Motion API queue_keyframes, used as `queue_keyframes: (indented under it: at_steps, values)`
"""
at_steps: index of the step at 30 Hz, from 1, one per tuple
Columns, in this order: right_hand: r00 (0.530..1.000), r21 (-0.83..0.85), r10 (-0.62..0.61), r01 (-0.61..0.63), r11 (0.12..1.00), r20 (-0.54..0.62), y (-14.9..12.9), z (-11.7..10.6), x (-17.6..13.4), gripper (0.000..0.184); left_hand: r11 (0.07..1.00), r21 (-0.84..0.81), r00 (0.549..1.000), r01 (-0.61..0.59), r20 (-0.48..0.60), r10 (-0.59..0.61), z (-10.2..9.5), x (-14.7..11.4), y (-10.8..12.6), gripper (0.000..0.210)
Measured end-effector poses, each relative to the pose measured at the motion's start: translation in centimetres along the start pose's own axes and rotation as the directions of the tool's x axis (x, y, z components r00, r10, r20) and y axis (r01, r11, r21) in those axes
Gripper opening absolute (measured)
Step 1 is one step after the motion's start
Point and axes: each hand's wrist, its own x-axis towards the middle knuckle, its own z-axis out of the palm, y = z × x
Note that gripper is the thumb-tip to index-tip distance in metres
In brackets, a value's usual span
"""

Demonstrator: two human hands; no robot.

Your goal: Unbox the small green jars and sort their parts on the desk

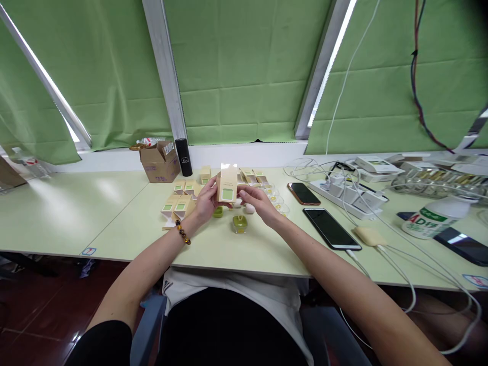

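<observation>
My left hand [206, 205] is closed around the left side of a small tan paper box [228, 179] with a green window, held upright above the table. At the box's lower right edge, my right hand [261, 203] grips it with thumb and bent fingers. Below the hands stands a small square glass jar [240, 224] with a green top. Another green jar [217, 212] is partly hidden behind my left fingers. Several similar tan boxes [177, 206] stand to the left, and more lie behind. Clear round pieces [280, 203] are partly covered by my right hand.
Two phones [331, 229] lie to the right, beside a power strip [345, 199] with tangled white cables. A white bottle [436, 217] lies farther right. At the back left are a cardboard box [160, 163] and a black cylinder [183, 157].
</observation>
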Motion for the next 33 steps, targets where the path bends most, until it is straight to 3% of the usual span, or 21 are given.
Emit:
queue_keyframes:
  at_steps: [3,7,11,20,33]
  values:
    - [0.998,0.121,0.056,-0.061,0.991,0.039,-0.1,0.2,1.0,0.051,0.999,0.049,0.999,0.008,-0.041,-0.006,0.5,1.1,-0.1,0.06]
    - [0.992,0.218,0.119,-0.109,0.97,-0.032,0.6,0.4,2.2,0.046,0.99,0.136,0.993,0.038,-0.115,-0.022,0.5,2.6,-0.6,0.059]
    - [0.984,0.312,0.144,-0.106,0.944,-0.103,1.7,0.2,2.6,0.043,0.964,0.265,0.98,-0.03,-0.183,0.081,-0.2,2.5,-1.4,0.055]
    - [0.967,0.315,0.091,-0.012,0.949,-0.239,3.4,0.1,2.2,0.053,0.823,0.514,0.97,-0.241,0.098,0.223,-0.9,0.8,-3.4,0.065]
    - [0.966,0.22,0.05,0.006,0.976,-0.252,4.1,0.7,1.8,0.057,0.858,0.457,0.97,-0.233,0.047,0.238,-1.0,0.6,-4.4,0.06]
